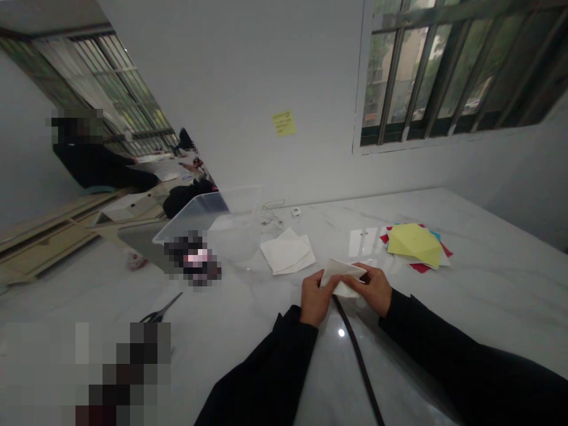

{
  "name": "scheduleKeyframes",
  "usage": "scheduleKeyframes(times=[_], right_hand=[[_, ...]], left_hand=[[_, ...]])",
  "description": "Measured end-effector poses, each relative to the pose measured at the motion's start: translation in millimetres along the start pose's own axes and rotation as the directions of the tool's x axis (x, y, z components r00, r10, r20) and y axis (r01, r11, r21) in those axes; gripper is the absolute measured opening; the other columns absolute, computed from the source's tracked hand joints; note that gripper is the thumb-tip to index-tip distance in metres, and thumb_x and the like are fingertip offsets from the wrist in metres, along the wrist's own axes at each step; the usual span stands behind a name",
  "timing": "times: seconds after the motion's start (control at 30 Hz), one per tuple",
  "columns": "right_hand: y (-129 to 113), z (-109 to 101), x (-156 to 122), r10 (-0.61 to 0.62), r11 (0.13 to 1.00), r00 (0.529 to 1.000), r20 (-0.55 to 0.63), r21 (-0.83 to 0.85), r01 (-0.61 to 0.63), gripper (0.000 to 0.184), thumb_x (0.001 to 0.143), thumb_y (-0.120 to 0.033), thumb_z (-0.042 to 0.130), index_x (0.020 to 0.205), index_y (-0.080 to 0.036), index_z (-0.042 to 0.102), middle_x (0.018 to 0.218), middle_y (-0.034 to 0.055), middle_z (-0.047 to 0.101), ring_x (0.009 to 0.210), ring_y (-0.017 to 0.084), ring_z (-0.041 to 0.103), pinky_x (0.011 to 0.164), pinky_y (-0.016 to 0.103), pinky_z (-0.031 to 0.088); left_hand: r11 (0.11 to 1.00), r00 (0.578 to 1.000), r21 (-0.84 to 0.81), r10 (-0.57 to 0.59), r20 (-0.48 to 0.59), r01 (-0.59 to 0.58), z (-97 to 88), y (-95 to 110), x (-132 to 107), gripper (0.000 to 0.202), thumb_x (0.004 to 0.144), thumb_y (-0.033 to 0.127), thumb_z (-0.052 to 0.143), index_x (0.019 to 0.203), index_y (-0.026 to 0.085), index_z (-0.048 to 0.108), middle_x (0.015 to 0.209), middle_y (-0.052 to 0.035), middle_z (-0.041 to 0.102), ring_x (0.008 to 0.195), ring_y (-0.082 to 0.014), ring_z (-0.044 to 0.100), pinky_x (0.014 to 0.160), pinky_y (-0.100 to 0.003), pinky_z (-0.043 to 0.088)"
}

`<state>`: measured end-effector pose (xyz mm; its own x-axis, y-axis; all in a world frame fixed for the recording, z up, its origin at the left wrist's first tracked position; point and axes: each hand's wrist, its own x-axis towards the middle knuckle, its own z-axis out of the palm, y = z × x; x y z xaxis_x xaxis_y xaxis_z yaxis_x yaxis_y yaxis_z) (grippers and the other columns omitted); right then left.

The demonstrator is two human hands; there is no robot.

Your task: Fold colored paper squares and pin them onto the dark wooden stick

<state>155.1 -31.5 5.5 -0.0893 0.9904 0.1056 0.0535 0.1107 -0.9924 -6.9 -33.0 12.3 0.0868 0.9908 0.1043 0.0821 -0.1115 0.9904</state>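
Observation:
A folded white paper (342,273) lies between my two hands on the white marble table (488,284). My left hand (316,299) pinches its left edge with closed fingers. Closed on the paper's right side is my right hand (377,289), thumb pressing on top. Both arms are in black sleeves. Just behind my hands lie a few white paper sheets (287,253). To the right sits a stack of coloured paper (416,244) with a yellow sheet on top.
A clear plastic bin (213,222) stands at the back left. Scissors (162,310) lie on the table's left part. A black cord (358,361) runs under my hands toward me. Small cables (271,214) lie near the wall. Another person (93,160) sits far left.

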Motion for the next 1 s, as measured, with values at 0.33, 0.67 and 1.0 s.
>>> scheduleKeyframes(times=[0.33,0.67,1.0], right_hand=[[7,-2,1,-0.013,1.0,1.0,0.006,-0.024,0.013,0.04,0.075,-0.05,0.071,0.092,-0.014,0.068,0.074,0.0039,0.069,0.064,0.018,0.061,0.057,0.026,0.048],[6,-9,6,0.138,0.986,0.976,0.168,0.066,-0.151,0.051,0.066,-0.052,0.076,0.098,-0.013,0.068,0.08,0.0044,0.072,0.071,0.021,0.066,0.067,0.032,0.053],[32,-28,20,0.183,0.969,0.981,0.071,0.155,-0.192,0.044,0.069,-0.048,0.076,0.095,-0.013,0.069,0.087,0.0091,0.074,0.08,0.027,0.069,0.073,0.038,0.056]], left_hand=[[0.999,1.0,0.043,-0.008,-0.011,0.009,0.6,2,-1,0.037,0.078,0.045,0.067,0.09,0.01,0.073,0.078,-0.0043,0.068,0.069,-0.0178,0.058,0.06,-0.025,0.044],[0.997,0.997,0.023,0.072,0.039,-0.073,0.3,7,-2,0.03,0.08,0.04,0.065,0.096,0.015,0.067,0.085,-0.0034,0.068,0.078,-0.0174,0.06,0.07,-0.025,0.047],[0.881,0.992,0.472,0.085,-0.091,-0.032,-22.2,-3,11,0.026,0.086,0.037,0.055,0.103,0.021,0.066,0.083,-0.0009,0.064,0.068,-0.0138,0.056,0.066,-0.026,0.043]])
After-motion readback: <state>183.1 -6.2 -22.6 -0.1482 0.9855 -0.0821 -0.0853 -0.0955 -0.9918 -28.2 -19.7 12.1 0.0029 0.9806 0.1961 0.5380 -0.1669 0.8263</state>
